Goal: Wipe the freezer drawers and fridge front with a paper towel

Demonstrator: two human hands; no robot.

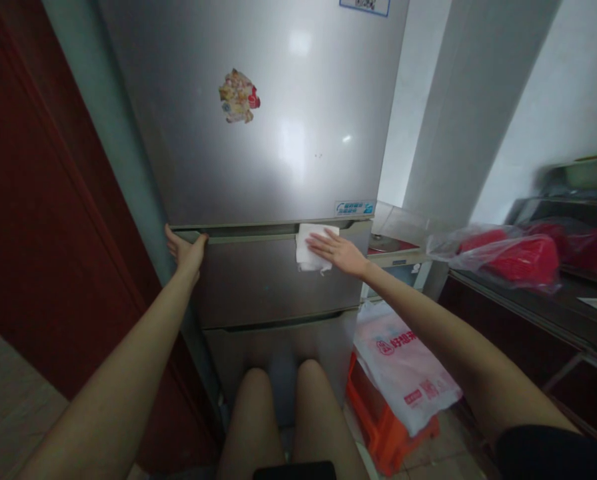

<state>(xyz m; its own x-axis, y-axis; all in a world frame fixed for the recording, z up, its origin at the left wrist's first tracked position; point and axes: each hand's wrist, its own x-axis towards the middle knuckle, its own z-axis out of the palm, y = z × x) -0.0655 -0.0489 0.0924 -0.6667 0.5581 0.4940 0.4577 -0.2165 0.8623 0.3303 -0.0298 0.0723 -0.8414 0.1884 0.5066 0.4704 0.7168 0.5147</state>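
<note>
A grey refrigerator [258, 160] stands in front of me, with an upper door and two lower fronts. My right hand [339, 253] presses a folded white cloth [309, 248] flat against the top edge of the middle front [258, 273]. Its fingers are stretched over the cloth, which hangs down a little below them. At the left end of the same front, my left hand [184, 255] grips the corner. Its thumb lies on the face and the fingers go round the side, partly hidden.
Right of the refrigerator, a white plastic bag [403, 367] lies over an orange stool [378, 427]. Red items in clear plastic [508, 257] rest on a dark counter at the right. A dark red door [43, 200] is on the left. My knees [308, 387] are close to the bottom front.
</note>
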